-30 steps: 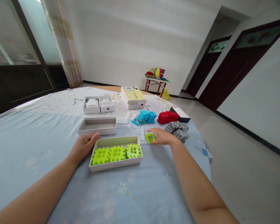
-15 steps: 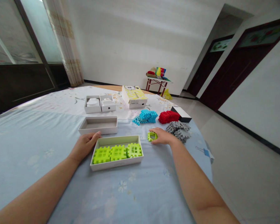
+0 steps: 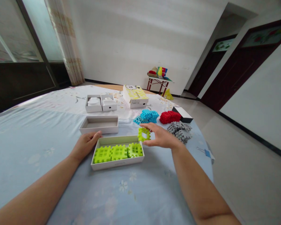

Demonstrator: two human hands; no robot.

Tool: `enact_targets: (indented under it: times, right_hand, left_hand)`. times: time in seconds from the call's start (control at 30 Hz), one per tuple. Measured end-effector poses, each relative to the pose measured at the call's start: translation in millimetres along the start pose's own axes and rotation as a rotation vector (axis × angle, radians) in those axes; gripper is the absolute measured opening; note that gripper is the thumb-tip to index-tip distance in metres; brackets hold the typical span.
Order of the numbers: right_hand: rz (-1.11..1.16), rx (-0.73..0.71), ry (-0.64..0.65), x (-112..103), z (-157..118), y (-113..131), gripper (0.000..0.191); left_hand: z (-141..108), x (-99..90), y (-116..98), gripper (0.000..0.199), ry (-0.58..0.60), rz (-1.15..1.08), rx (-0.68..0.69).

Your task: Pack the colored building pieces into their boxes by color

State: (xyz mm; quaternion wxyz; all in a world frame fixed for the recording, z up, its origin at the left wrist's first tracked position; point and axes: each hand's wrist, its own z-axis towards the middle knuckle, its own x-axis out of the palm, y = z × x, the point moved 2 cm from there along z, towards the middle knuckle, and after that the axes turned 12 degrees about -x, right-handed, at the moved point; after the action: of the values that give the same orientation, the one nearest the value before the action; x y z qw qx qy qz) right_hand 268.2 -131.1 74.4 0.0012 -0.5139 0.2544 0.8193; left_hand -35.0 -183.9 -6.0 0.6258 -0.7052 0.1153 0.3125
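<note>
Right hand (image 3: 161,136), part-open, pinches lime tile (image 3: 140,133) by edges; probably light, stiff; notched rim easy hold. Left hand (image 3: 85,145) loosely curled beside box (image 3: 118,163); grip unclear.

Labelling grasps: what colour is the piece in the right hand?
Lime green; the piece shows best in the head view.

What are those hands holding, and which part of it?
The right hand holds a green piece by its upper and lower edges. The left hand is by the box of green pieces; gripping can't be told.
</note>
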Motion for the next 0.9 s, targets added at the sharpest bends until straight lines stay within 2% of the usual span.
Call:
enact_targets:
  times: [0.07,0.17,0.4,0.63,0.8,0.9]
  right_hand:
    - [0.007,-0.063,0.052,4,5,16,0.068]
    - [0.010,-0.085,0.109,13,8,25,0.068]
    - [0.018,-0.049,0.023,23,18,22,0.073]
    - [-0.073,-0.109,-0.047,34,50,22,0.075]
    - [-0.141,-0.153,-0.012,47,70,22,0.072]
    - [-0.103,-0.164,0.040,52,72,22,0.075]
  left_hand:
    - [0,-0.1,0,0.046,0.002,-0.007,0.004]
    - [0,-0.4,1,0.046,-0.001,-0.006,0.009]
    - [1,0.1,1,0.046,-0.007,0.003,0.040]
    - [0,0.1,1,0.046,-0.029,0.013,0.061]
    - [0,0.1,0,0.047,-0.025,0.009,0.088]
    - [0,0.1,0,0.047,-0.037,0.020,0.095]
